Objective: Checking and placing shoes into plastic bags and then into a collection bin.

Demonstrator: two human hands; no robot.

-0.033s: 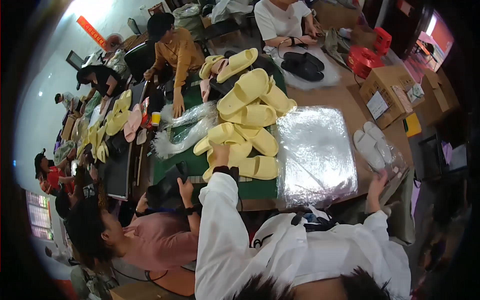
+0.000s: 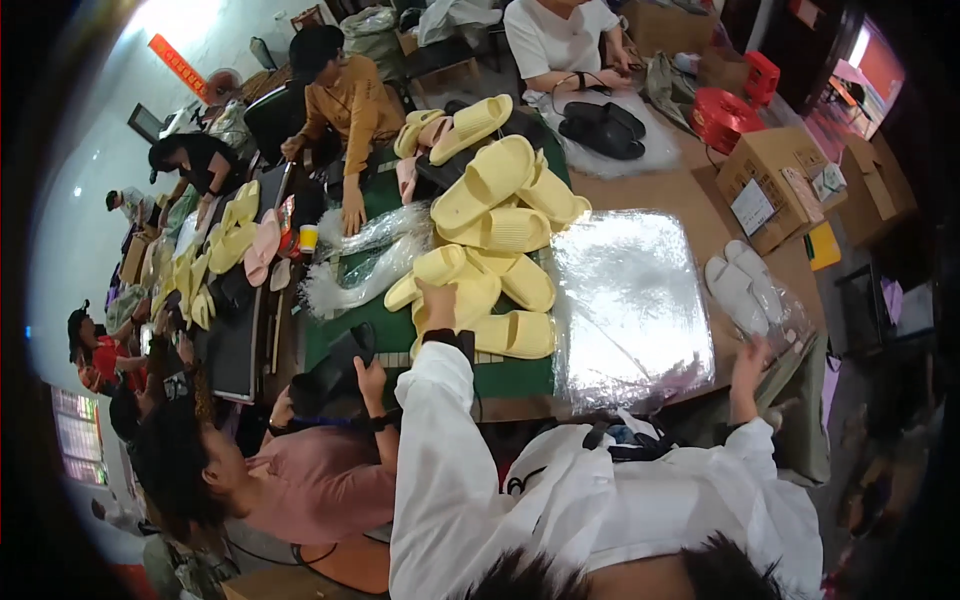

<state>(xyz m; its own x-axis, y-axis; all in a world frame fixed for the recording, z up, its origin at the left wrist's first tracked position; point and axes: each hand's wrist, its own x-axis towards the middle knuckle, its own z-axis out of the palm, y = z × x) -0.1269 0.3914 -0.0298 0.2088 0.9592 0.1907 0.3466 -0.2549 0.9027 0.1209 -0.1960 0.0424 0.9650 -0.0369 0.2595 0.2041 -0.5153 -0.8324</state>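
The pile of yellow slippers lies on the counter straight ahead of the left hand, whose fingers rest on the nearest slipper, its long axis running left to right. The right hand, far off to the right, grasps the clear bag holding white slippers.

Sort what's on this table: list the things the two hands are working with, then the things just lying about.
In hand:
left hand on the yellow slippers
right hand at the bagged white slippers
stack of clear bags

Lying about:
black slippers
cardboard box
red basket
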